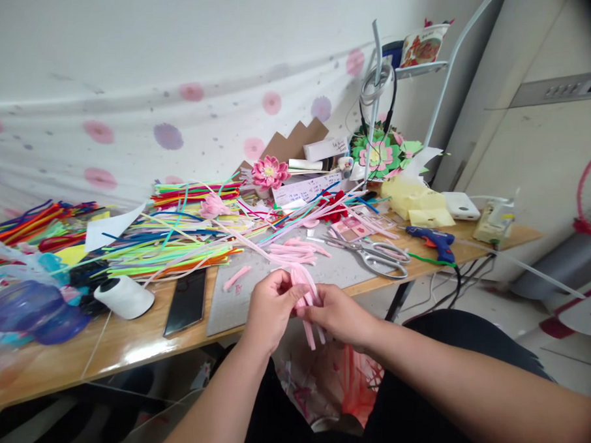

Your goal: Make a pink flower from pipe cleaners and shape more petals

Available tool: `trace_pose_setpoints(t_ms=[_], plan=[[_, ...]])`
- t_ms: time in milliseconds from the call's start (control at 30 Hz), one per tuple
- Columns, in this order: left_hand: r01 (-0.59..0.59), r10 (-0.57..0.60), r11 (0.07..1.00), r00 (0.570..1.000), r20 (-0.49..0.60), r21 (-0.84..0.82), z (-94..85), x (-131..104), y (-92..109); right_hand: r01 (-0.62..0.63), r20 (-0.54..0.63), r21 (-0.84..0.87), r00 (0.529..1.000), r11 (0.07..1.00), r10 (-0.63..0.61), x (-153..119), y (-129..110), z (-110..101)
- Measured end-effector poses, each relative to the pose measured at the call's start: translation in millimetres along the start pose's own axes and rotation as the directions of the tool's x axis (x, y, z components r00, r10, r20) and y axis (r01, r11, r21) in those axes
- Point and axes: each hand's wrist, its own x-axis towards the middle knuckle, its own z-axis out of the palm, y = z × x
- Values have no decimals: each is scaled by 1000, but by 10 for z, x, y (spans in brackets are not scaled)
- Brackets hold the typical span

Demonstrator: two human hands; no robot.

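Observation:
Just past the table's front edge, my left hand (274, 307) and my right hand (337, 313) meet around a bundle of pale pink pipe cleaners (305, 281). Both hands are closed on it, thumbs pressed in from either side. Loose ends stick out above the fingers and hang below them. Behind the hands, a pile of short pink pipe cleaner pieces (297, 249) lies on the grey mat (225, 309). One more pink piece (237, 278) rests apart at the left. Some fingertips are hidden by the bundle.
Metal scissors (375, 252) lie right of the mat, with a blue glue gun (433, 240) beyond. A black phone (185, 302) and white thread cone (124, 297) sit at the left. Coloured pipe cleaners (164, 258) spread behind. A pink flower (270, 172) stands at the back.

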Motion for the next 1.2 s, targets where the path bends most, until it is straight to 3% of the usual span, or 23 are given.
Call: trace_pose_setpoints(t_ms=[67,100,133,167,200,267,333,433,500,567,600,667,767,833,967,1200], plan=[[-150,171,971,980,-99,189,-81,-20,71,-45,11,-17,999,999,45,-2,6,-27],[-251,313,915,936,-164,315,-137,-25,129,-71,44,-1,997,997,71,-3,10,-41],[-345,471,827,857,-211,444,-198,-22,198,-98,83,23,992,995,96,-6,14,-54],[-432,594,726,786,-173,535,-260,-9,274,-122,124,53,986,991,114,-8,17,-64],[-502,664,626,745,-70,597,-317,15,349,-137,160,85,980,987,122,-11,19,-72],[-546,601,528,782,168,650,-408,89,470,-142,190,131,975,981,116,-13,18,-79],[-497,415,553,860,296,669,-459,167,516,-121,184,164,979,979,90,-12,13,-80],[-311,207,714,950,234,627,-453,223,448,-89,168,169,984,982,61,-4,4,-78],[-171,100,882,979,179,440,-389,206,363,-78,139,136,989,988,59,5,8,-75],[-11,-8,994,986,169,110,-276,161,287,-61,98,85,994,994,53,17,21,-73],[60,-47,995,986,159,-74,-205,134,259,-38,73,49,997,998,35,23,31,-74],[124,-85,910,990,115,-395,-49,88,225,38,17,-60,999,998,-37,34,51,-77],[117,-138,740,990,20,-662,159,58,209,162,-73,-246,980,955,-185,40,70,-81],[116,-185,655,983,-9,-746,250,59,212,176,-96,-258,974,950,-207,37,75,-76],[138,-233,569,973,2,-811,303,61,226,49,6,-39,999,998,-49,24,77,-65],[192,-136,692,981,136,-695,144,82,231,-89,155,-3,984,996,88,-21,7,-100]])
